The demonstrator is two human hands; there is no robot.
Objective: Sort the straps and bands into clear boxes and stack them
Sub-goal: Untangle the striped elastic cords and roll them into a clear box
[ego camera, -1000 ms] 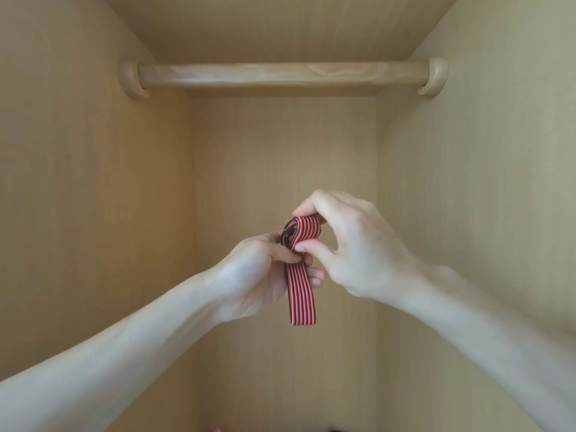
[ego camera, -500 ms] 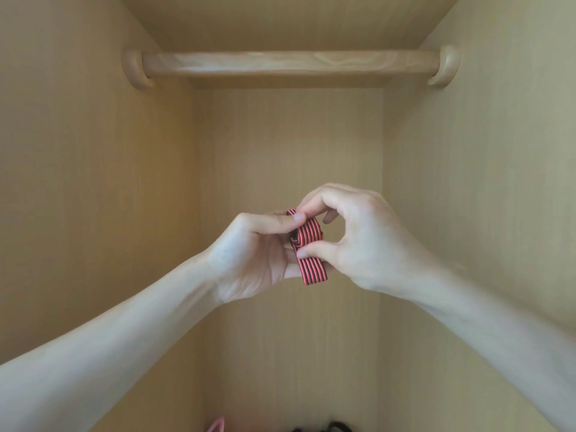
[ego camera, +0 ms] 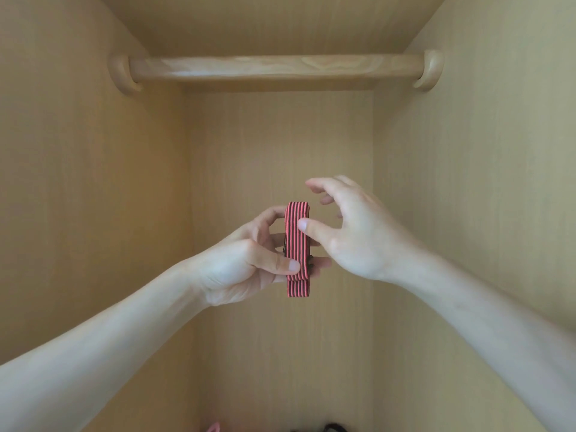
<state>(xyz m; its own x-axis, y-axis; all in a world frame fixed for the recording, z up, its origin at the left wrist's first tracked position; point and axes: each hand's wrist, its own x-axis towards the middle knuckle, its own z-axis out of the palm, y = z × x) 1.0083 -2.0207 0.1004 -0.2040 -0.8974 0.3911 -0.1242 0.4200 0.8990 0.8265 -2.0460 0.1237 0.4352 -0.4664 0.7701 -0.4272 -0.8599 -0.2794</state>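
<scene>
A red-and-black striped elastic strap (ego camera: 297,244), folded flat into a short upright bundle, is held in mid-air inside a wooden wardrobe. My left hand (ego camera: 249,263) grips it, thumb across the lower front and fingers curled behind. My right hand (ego camera: 349,232) hovers at the strap's right side with fingers spread and relaxed; only its thumb tip touches the strap's front. No clear box is in view.
A wooden hanging rail (ego camera: 274,67) spans the wardrobe above my hands. Wooden side walls close in left and right. At the bottom edge, a pink item (ego camera: 213,428) and a dark item (ego camera: 335,428) peek into view.
The strap went from a hanging tail to a flat folded bundle. My right hand let go of its pinch and spread its fingers; my left hand now holds the bundle alone.
</scene>
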